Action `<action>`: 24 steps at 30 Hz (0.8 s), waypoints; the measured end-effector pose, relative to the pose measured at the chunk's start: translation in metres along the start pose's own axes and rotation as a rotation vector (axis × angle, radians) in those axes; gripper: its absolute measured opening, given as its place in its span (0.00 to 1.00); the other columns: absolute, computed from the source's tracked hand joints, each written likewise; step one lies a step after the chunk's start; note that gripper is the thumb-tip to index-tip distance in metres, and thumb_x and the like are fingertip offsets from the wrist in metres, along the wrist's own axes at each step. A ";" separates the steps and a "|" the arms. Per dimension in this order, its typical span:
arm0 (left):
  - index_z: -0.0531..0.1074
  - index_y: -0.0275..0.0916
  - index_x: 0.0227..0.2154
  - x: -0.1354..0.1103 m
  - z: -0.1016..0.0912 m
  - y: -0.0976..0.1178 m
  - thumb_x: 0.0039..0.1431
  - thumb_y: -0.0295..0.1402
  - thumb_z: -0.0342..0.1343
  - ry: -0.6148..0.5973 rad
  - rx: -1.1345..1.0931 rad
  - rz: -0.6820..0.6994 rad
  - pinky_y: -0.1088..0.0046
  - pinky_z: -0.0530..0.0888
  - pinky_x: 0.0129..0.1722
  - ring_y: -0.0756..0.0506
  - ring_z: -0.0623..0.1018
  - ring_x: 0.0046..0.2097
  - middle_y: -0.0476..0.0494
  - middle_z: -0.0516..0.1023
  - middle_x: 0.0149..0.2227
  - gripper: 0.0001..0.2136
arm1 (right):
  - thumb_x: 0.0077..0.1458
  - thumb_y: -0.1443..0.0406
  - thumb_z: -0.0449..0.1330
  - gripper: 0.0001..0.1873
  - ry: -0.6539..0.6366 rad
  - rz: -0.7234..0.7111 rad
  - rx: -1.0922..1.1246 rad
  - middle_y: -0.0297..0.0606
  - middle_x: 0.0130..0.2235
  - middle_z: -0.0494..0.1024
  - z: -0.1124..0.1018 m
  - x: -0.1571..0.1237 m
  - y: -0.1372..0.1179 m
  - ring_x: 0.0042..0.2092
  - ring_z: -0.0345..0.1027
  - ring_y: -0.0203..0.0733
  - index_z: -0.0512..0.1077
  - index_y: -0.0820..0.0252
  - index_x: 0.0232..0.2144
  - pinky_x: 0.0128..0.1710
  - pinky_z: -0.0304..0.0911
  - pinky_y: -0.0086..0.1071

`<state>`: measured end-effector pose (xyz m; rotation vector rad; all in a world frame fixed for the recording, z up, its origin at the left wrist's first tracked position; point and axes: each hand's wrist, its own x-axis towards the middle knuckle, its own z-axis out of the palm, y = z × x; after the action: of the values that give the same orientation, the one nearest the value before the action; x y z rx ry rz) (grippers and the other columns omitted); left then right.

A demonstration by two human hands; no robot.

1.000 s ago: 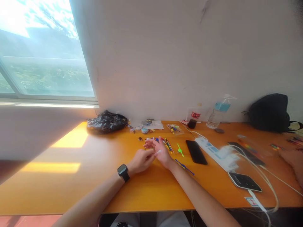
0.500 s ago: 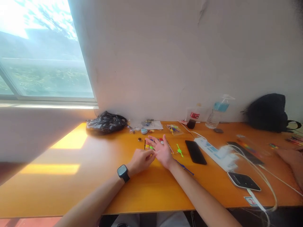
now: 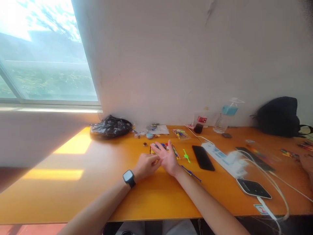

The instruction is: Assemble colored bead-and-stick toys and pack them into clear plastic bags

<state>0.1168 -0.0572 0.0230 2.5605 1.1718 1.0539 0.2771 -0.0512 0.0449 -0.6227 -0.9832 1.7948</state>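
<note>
My left hand (image 3: 148, 165), with a black smartwatch (image 3: 128, 177) on its wrist, is closed in a pinch against the palm of my right hand. Whatever its fingertips grip, if anything, is too small to make out. My right hand (image 3: 168, 160) is turned palm up with the fingers spread. Behind the fingers, partly hidden, lie several small coloured round pieces (image 3: 163, 144). Just right of the right hand are thin coloured sticks (image 3: 175, 152) and a bright green stick-like piece (image 3: 186, 156). A blue stick-like piece (image 3: 192, 173) lies beside the right wrist.
A black phone (image 3: 203, 158), a white power strip (image 3: 221, 158) with cables and a second device (image 3: 253, 188) lie to the right. Along the wall are a black plastic bag (image 3: 111, 126), a water bottle (image 3: 223, 117) and a black backpack (image 3: 277, 117). Another person's hand (image 3: 306, 166) shows at the right edge.
My hands keep nearly the same pose, the right fingers shifting slightly. At the right edge, the other person's hand has drawn back to the right.
</note>
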 end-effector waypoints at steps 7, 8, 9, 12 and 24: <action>0.68 0.38 0.20 0.007 -0.003 -0.019 0.69 0.42 0.50 0.150 0.014 -0.237 0.74 0.51 0.25 0.52 0.56 0.21 0.52 0.63 0.17 0.21 | 0.63 0.35 0.46 0.43 -0.042 -0.036 -0.043 0.43 0.72 0.61 0.000 0.001 0.002 0.73 0.49 0.48 0.62 0.51 0.68 0.71 0.46 0.48; 0.69 0.38 0.21 0.007 -0.004 -0.021 0.69 0.42 0.50 0.167 -0.022 -0.243 0.74 0.52 0.25 0.52 0.56 0.21 0.52 0.63 0.17 0.21 | 0.62 0.36 0.49 0.42 -0.008 -0.032 -0.085 0.43 0.72 0.61 0.000 0.002 0.003 0.73 0.49 0.48 0.64 0.50 0.68 0.71 0.47 0.48; 0.70 0.38 0.21 0.007 -0.004 -0.023 0.69 0.43 0.49 0.179 -0.063 -0.239 0.75 0.53 0.25 0.52 0.58 0.22 0.53 0.63 0.17 0.21 | 0.61 0.37 0.54 0.39 0.033 -0.020 -0.148 0.42 0.71 0.62 -0.001 0.003 0.005 0.73 0.50 0.49 0.67 0.49 0.66 0.70 0.49 0.48; 0.72 0.37 0.24 0.005 -0.005 -0.023 0.70 0.42 0.49 0.198 -0.160 -0.217 0.76 0.56 0.26 0.52 0.60 0.23 0.53 0.64 0.19 0.20 | 0.56 0.44 0.66 0.30 0.089 0.000 -0.382 0.41 0.64 0.73 -0.003 0.006 0.011 0.68 0.59 0.54 0.78 0.50 0.55 0.67 0.55 0.49; 0.80 0.35 0.31 0.004 -0.005 -0.016 0.69 0.46 0.54 0.133 -0.334 -0.178 0.77 0.56 0.25 0.53 0.60 0.23 0.53 0.66 0.19 0.20 | 0.54 0.46 0.67 0.21 0.207 -0.266 -0.505 0.40 0.39 0.82 -0.004 0.008 0.005 0.44 0.74 0.45 0.81 0.58 0.32 0.48 0.68 0.37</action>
<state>0.1052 -0.0444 0.0227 2.1221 1.1180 1.2704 0.2742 -0.0438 0.0390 -0.9190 -1.3169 1.2237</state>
